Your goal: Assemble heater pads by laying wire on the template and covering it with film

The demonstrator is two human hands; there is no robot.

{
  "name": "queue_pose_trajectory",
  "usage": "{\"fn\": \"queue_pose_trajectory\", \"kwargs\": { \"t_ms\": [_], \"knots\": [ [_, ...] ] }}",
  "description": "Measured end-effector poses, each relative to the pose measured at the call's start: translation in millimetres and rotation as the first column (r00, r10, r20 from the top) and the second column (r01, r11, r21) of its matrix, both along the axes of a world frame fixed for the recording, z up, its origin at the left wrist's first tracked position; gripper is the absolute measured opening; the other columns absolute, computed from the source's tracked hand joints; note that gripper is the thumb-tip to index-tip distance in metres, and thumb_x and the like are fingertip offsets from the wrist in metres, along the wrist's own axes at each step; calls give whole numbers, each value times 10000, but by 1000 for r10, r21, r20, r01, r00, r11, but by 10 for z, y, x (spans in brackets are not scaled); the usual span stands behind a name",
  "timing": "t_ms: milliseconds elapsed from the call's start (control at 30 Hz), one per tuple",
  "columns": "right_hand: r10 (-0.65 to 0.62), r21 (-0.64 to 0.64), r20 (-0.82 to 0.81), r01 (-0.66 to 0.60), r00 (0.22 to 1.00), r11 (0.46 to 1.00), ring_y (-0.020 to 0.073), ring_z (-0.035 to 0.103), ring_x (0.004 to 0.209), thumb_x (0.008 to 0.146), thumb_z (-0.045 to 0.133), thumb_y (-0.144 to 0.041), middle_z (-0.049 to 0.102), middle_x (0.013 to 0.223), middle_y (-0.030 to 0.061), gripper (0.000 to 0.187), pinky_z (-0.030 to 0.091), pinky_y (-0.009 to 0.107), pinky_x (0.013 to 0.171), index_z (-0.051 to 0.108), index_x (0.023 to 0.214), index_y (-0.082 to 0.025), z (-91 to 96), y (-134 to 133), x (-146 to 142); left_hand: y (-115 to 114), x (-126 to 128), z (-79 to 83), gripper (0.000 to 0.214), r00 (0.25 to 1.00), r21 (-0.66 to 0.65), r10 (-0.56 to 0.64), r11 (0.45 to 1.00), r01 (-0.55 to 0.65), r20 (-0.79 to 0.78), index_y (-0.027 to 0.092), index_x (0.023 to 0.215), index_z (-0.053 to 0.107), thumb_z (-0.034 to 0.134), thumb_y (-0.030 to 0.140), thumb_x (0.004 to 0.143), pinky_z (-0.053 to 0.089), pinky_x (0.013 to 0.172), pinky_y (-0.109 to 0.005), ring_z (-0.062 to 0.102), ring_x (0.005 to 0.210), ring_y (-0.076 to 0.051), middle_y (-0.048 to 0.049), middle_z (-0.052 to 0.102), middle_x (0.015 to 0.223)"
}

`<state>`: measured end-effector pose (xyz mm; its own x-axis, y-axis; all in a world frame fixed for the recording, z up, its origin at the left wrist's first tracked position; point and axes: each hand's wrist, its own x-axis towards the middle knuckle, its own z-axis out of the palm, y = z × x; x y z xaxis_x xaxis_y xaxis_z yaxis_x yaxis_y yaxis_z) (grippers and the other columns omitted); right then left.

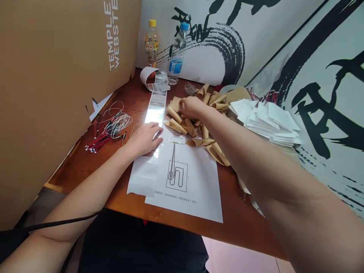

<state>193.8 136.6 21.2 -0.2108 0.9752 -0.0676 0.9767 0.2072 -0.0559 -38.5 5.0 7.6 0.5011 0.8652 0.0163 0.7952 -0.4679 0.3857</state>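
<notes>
My left hand (146,138) lies palm down with its fingers stretched out on a shiny strip of clear labels (156,110). This strip runs back to a loose roll (146,77). Over a heap of curled brown paper pieces (204,131), my right hand (191,107) is closed, its fingertips at a piece of brown paper (175,103); the palm side is hidden. A printed sheet (196,189) with a line drawing of a looped wire lies between my arms, partly under the strip and the brown pieces. A thin clear piece (176,143) rests across it.
Red and white wires with small connectors (109,132) lie bundled at left, near a tall cardboard box (57,76). Stacked white pads (267,121) with red wires are at right. Two bottles, yellow-capped (151,43) and blue-capped (176,57), stand at the back by the wall.
</notes>
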Motion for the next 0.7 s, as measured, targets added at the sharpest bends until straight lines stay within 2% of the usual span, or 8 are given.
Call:
{"fn": "queue_pose_trajectory", "kwargs": {
  "t_ms": [100, 233, 433, 600, 700],
  "knots": [
    [11, 13, 41, -12, 999, 1000, 349, 625, 1219, 918, 667, -382, 697, 1300, 214, 442, 474, 428, 1018, 697, 1268, -113, -55, 8, 18, -6, 5, 1, 372, 1000, 3, -3, 1000, 3, -11, 175, 1307, 649, 540, 326, 985, 427, 1161, -465, 512, 1389, -300, -130, 552, 1513],
    [17, 13, 102, -18, 995, 1000, 361, 647, 1162, 905, 642, -456, 719, 1247, 215, 444, 497, 436, 962, 743, 1189, -129, -39, -7, -17, 4, 12, -6, 370, 1000, 6, 2, 1000, -2, -27, 177, 1311, 652, 543, 321, 988, 435, 1158, -470, 515, 1390, -303, -127, 550, 1516],
    [84, 13, 172, -87, 981, 996, 361, 684, 1075, 931, 545, -350, 732, 1192, 254, 419, 509, 401, 876, 759, 1175, -85, -11, -71, -127, 6, 26, -3, 384, 999, 9, -1, 1000, 2, -43, 159, 1330, 652, 558, 314, 991, 426, 1176, -466, 510, 1403, -305, -136, 543, 1525],
    [157, 26, 193, -165, 969, 986, 389, 676, 1118, 973, 414, -278, 732, 1163, 270, 448, 498, 428, 894, 766, 1160, -73, -16, -94, -163, -1, 34, 8, 371, 999, 13, -11, 1000, 12, -53, 155, 1315, 659, 555, 306, 992, 411, 1189, -468, 504, 1408, -308, -138, 556, 1509],
    [227, 22, 171, -234, 959, 972, 415, 664, 1138, 975, 398, -261, 713, 1169, 297, 459, 488, 464, 916, 743, 1191, -50, -23, -91, -159, 0, 32, 4, 366, 998, 19, -19, 1000, 20, -53, 152, 1306, 660, 544, 307, 995, 408, 1190, -472, 502, 1408, -311, -142, 557, 1505]
  ]
}}
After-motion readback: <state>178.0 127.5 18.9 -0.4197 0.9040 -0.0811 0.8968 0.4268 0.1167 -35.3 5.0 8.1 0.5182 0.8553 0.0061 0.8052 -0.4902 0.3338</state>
